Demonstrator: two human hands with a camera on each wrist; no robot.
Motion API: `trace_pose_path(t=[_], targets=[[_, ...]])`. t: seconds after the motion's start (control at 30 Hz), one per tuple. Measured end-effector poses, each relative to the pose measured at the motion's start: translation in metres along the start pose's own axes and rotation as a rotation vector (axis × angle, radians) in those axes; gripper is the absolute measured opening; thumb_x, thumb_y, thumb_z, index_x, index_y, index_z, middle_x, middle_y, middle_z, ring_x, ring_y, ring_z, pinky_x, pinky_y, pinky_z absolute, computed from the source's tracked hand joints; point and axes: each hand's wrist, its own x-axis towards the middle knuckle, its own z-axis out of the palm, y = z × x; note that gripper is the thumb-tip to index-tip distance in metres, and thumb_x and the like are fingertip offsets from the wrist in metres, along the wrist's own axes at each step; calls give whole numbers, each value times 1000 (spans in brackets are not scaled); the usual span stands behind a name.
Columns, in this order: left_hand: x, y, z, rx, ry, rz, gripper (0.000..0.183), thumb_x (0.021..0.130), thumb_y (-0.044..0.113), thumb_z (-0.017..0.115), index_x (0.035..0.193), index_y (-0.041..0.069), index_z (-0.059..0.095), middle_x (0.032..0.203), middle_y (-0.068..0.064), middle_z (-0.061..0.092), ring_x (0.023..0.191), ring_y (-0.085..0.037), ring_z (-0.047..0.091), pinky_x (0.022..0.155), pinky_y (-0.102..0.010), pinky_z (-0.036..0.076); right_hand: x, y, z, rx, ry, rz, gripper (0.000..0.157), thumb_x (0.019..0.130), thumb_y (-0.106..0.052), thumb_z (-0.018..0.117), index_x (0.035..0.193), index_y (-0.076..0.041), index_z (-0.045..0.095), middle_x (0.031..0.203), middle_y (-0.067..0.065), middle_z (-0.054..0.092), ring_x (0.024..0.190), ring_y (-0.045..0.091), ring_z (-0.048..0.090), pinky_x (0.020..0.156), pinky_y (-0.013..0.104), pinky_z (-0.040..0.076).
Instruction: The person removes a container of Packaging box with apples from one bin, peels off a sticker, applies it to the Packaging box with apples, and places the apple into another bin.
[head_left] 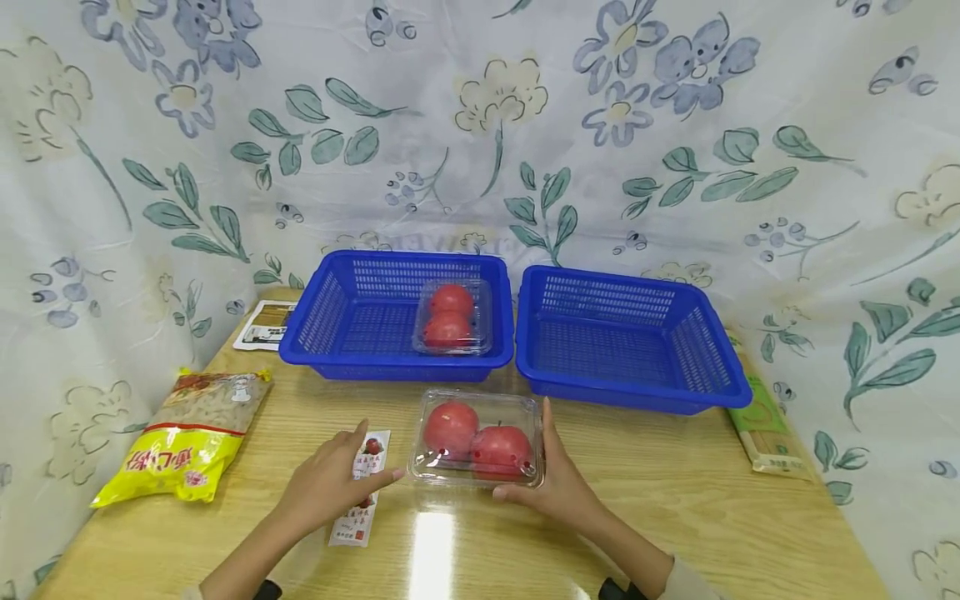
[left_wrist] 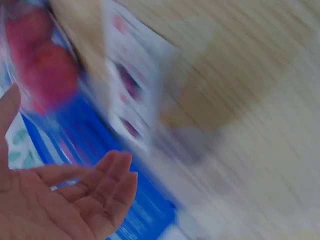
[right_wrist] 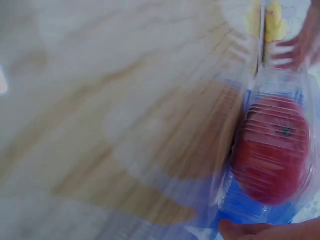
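A clear plastic box (head_left: pixel 480 404) with two round red fruits (head_left: pixel 450 429) inside, looking like tomatoes, is at the middle of the table. My right hand (head_left: pixel 558 483) holds its right end, thumb along the front edge and fingers up the side. In the right wrist view one red fruit (right_wrist: pixel 272 150) shows through the ridged plastic. Left of the box is my left hand (head_left: pixel 330 483), fingers spread and holding nothing, thumb tip near the box's front left corner. Partly beneath this hand lies a white packet strip (head_left: pixel 352 532) with red fruit pictures. The left wrist view is blurred.
Two blue baskets stand behind: the left basket (head_left: pixel 397 367) contains a similar box (head_left: pixel 483 317) of red fruits, the right basket (head_left: pixel 630 396) shows its bare bottom. A yellow bag (head_left: pixel 187 442) lies left, a green packet (head_left: pixel 768 425) right, a white packet (head_left: pixel 262 325) behind left.
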Motion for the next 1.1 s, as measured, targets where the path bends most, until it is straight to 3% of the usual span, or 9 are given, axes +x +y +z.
trace_pose_path(t=[0.1, 0.2, 0.33, 0.5, 0.63, 0.8, 0.93, 1.0, 1.1], targets=[[-6, -19, -7, 52, -13, 20, 98, 83, 67, 65, 147, -3, 43, 129, -33, 57, 115, -48, 58, 85, -62, 50, -4, -4, -2, -28, 45, -9, 136, 70, -29, 91, 160, -24, -11, 164, 23, 6, 145, 46, 27, 112, 61, 29], [-8, -35, -7, 71, -15, 93, 94, 82, 65, 68, 149, 4, 44, 129, -30, 56, 116, -48, 56, 89, -63, 48, -4, -7, -5, -70, 69, -26, 133, 72, -32, 90, 159, -30, -11, 166, 18, 3, 147, 44, 23, 111, 63, 30], [-7, -51, -1, 169, 11, 197, 90, 83, 66, 66, 151, 13, 43, 142, -31, 44, 127, -52, 45, 98, -68, 39, -4, -6, -5, -114, 87, -47, 131, 73, -35, 88, 159, -34, -10, 167, 14, 1, 148, 44, 20, 110, 65, 30], [-6, -65, 10, 309, 38, 282, 91, 83, 71, 62, 151, 14, 43, 152, -29, 34, 137, -49, 37, 103, -69, 33, -8, -2, -2, -140, 101, -81, 129, 73, -39, 88, 159, -31, -8, 167, 14, 2, 150, 44, 14, 110, 69, 23], [-9, -71, 17, 304, 38, 297, 88, 84, 68, 62, 151, 14, 43, 154, -31, 32, 139, -50, 34, 103, -71, 31, -11, -2, 0, -174, 110, -131, 127, 74, -39, 87, 160, -28, -6, 167, 14, 2, 151, 42, 7, 110, 71, 17], [-10, -71, 21, 262, 45, 313, 72, 91, 59, 61, 150, 19, 46, 153, -32, 32, 139, -50, 33, 105, -69, 30, -13, -5, 2, -210, 119, -169, 125, 74, -40, 86, 161, -27, -3, 167, 12, 1, 152, 42, 5, 110, 72, 16], [-10, -68, 23, 278, 96, 374, 59, 94, 45, 63, 147, 21, 51, 140, -24, 46, 128, -41, 45, 101, -59, 38, -14, -8, 3, -229, 122, -189, 125, 73, -41, 86, 161, -26, -2, 167, 16, 3, 151, 44, 5, 109, 73, 16], [-10, -66, 23, 265, 122, 400, 54, 95, 37, 66, 145, 20, 54, 122, -13, 54, 111, -28, 53, 91, -47, 43, -15, -9, 3, -236, 127, -197, 125, 74, -41, 86, 161, -26, -2, 166, 18, 4, 151, 44, 6, 109, 73, 17], [-8, -62, 21, 167, 116, 400, 43, 95, 27, 66, 136, 15, 62, 97, 7, 55, 86, -8, 48, 75, -31, 40, -16, -9, 4, -250, 138, -208, 123, 75, -41, 85, 161, -26, -2, 166, 17, 5, 151, 43, 7, 108, 74, 18]])
